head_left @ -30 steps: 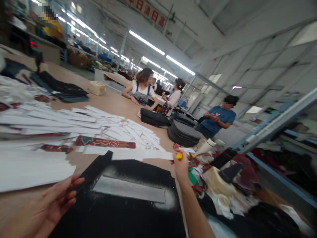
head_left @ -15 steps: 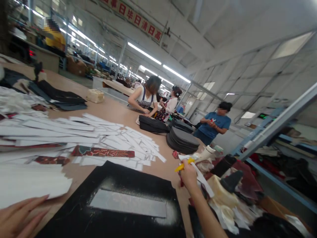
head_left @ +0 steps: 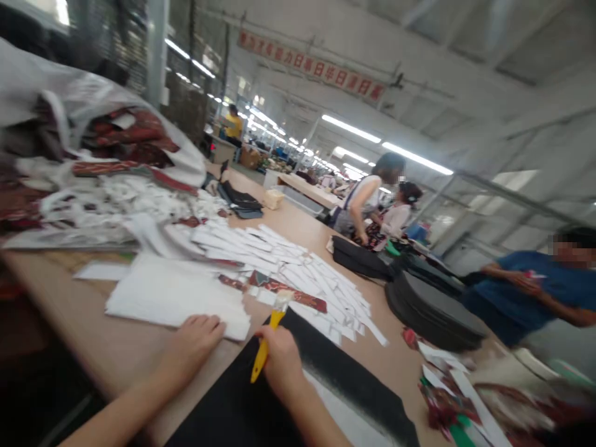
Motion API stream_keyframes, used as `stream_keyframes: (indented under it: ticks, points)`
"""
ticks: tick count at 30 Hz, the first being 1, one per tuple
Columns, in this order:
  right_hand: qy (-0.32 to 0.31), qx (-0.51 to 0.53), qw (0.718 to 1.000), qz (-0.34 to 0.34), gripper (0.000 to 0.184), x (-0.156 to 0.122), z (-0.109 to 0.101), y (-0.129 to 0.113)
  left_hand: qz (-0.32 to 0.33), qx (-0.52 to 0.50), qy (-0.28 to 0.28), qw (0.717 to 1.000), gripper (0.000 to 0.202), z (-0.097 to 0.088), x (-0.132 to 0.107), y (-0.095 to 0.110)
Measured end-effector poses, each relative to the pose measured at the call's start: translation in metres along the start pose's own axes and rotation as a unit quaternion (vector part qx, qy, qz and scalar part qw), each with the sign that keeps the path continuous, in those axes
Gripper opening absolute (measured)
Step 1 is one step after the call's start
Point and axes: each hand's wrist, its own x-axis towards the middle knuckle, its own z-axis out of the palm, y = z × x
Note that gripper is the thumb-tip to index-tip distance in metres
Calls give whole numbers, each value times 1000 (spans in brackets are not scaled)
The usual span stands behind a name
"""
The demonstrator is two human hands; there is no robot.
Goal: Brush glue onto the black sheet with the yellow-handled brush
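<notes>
My right hand [head_left: 279, 363] grips a brush with a yellow handle [head_left: 265, 347], its pale bristles pointing up and away at the far edge of a black sheet [head_left: 335, 372]. My left hand [head_left: 193, 347] rests fingers down on the near corner of a stack of white paper strips [head_left: 172, 298], just left of the black sheet. A red patterned fabric strip [head_left: 284, 288] lies beyond the brush tip among more white strips.
A long tan table [head_left: 93, 335] carries spread white strips [head_left: 288, 261], a heap of red fabric under plastic [head_left: 93, 136] at the left, and stacks of dark round pieces [head_left: 428, 304]. Three people work at the far and right sides. Scraps litter the right front.
The view has swung left. My right hand came from the right side of the table to the black sheet with the brush. My left hand moved onto the white paper stack.
</notes>
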Motion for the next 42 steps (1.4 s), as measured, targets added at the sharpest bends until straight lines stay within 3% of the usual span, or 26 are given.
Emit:
stream_keyframes:
  ticks: [3,7,12,17,25,32,37,42]
  points:
    - [-29,35,998,48,28,7,16,-6,32,42,-54,997,16,1,0,-4]
    - [-41,101,992,56,27,12,29,-15,37,39,-48,997,13,1,2,-9]
    - [5,154,984,89,23,19,26,-22,40,16,-38,998,10,6,2,-16]
    - [29,207,964,166,25,28,29,-19,10,-13,-51,999,13,3,4,-15]
    - [55,323,923,200,24,30,30,-23,-50,-58,-99,992,14,-10,10,-11]
    - [80,300,929,202,17,26,39,-27,-62,-69,-155,984,23,-21,20,-4]
    - [98,267,936,207,18,31,47,-30,-91,-255,-175,947,33,2,33,4]
    - [171,194,942,213,13,29,68,-33,-65,-213,-192,956,26,11,42,6]
